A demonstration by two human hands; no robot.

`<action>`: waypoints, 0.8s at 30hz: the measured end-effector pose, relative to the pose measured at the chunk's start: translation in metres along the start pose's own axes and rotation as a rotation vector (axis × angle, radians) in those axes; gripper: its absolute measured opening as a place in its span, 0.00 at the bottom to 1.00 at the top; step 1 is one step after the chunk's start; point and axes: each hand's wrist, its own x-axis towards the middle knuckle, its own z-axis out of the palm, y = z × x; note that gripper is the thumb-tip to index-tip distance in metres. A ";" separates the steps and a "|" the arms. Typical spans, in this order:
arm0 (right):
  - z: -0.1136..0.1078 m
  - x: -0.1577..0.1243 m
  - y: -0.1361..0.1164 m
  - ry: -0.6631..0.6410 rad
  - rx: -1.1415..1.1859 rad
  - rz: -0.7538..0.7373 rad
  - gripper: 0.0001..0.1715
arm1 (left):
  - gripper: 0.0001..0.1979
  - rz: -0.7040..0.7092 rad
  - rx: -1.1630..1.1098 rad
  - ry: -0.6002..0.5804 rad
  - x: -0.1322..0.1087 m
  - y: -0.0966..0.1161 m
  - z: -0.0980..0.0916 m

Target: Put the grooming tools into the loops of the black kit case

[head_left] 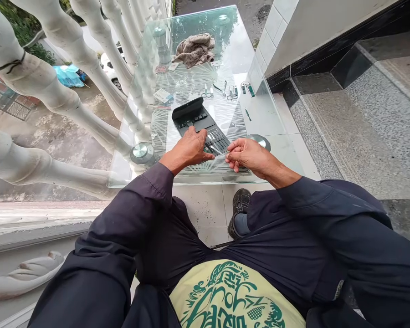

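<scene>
A dark manicure case [208, 119] lies unfolded on the glass table, with several slim metal tools in its lower part. My left hand [190, 148] rests on the case's near left edge, thumb and fingers spread apart over it. Just right of the case, my right hand [244, 156] pinches the end of a thin, pale tool [218, 151], whose other end points toward the case's near slots. Beyond the case lie small scissors [207, 94], a cuticle nipper [220, 89] and nail clippers [250, 89]. A small green-handled tool [248, 114] lies nearer.
The glass table [280, 136] has a crumpled brown cloth [195, 50] at its far side and a card [163, 95] left of the case. White balusters [68, 105] stand to the left, stone steps [328, 109] to the right.
</scene>
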 end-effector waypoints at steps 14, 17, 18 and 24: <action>0.016 0.005 -0.008 0.074 -0.138 -0.018 0.19 | 0.31 -0.009 0.008 0.009 -0.003 0.008 -0.005; 0.021 0.006 -0.011 0.099 -0.245 -0.036 0.19 | 0.31 -0.014 0.008 0.015 -0.003 0.008 -0.004; 0.023 0.007 -0.012 0.107 -0.269 -0.036 0.19 | 0.31 -0.014 0.008 0.011 -0.003 0.008 -0.004; 0.023 0.019 -0.019 0.093 -0.367 -0.009 0.20 | 0.31 -0.008 -0.007 0.000 -0.003 0.009 -0.007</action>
